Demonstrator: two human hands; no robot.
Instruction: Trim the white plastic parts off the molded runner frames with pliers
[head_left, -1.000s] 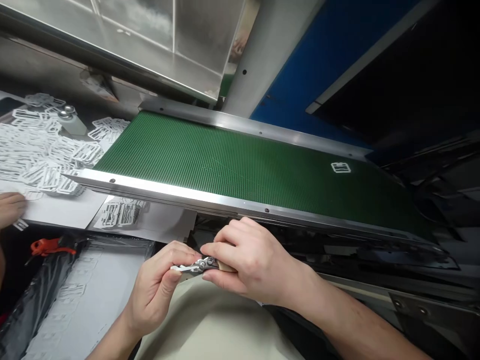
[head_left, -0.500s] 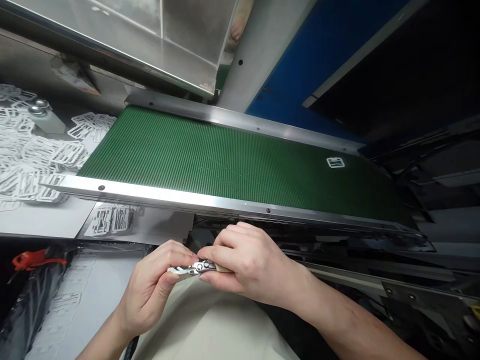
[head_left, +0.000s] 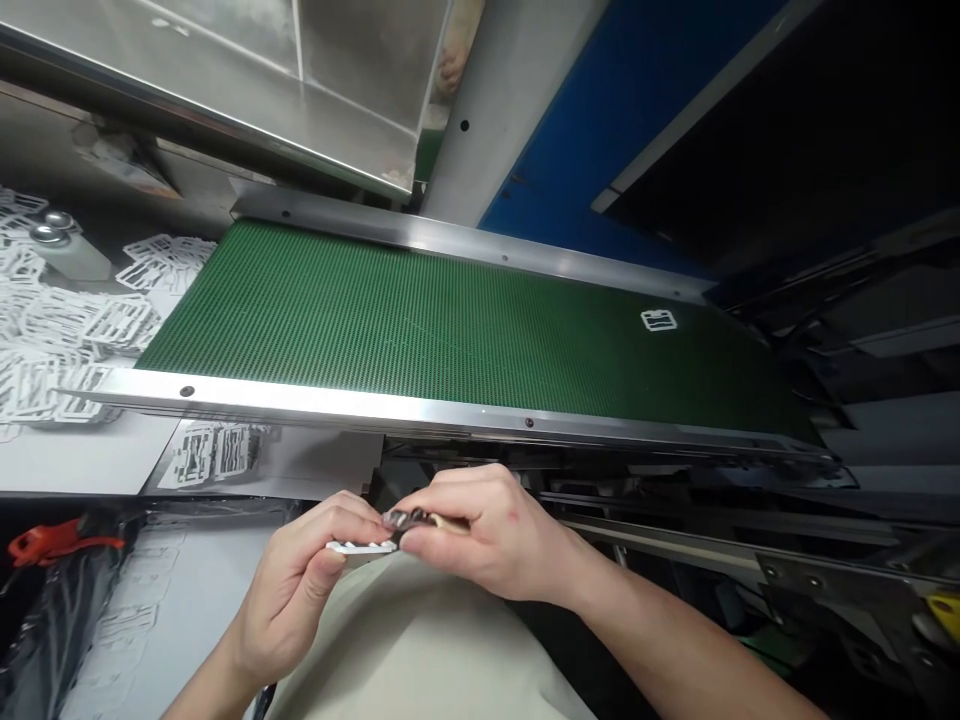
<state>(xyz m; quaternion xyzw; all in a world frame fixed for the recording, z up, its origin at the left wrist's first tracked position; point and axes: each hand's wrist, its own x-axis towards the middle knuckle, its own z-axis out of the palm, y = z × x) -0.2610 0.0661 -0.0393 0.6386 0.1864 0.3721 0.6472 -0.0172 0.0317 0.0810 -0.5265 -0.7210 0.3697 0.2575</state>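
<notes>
Low in the head view, my left hand (head_left: 300, 590) pinches a small flat white plastic part (head_left: 358, 547) between thumb and fingers. My right hand (head_left: 480, 535) is closed on a small metal cutting tool (head_left: 412, 518) with a pale handle, and the tool's tip meets the white part's right end. Both hands are held over my lap, just in front of the conveyor's steel front rail (head_left: 375, 405). One white plastic frame (head_left: 658, 320) lies alone on the green belt (head_left: 420, 320) at the right.
A heap of white plastic frames (head_left: 60, 320) covers the table at the left, with a few more (head_left: 214, 450) under the belt's end. A red-handled tool (head_left: 52, 540) lies at the lower left. A steel hood (head_left: 225, 70) hangs over the belt's far end.
The view has shifted, so the belt and heap sit further left. My hands stayed together and turned the part and tool slightly. A hand seen at the left edge is gone from view.
</notes>
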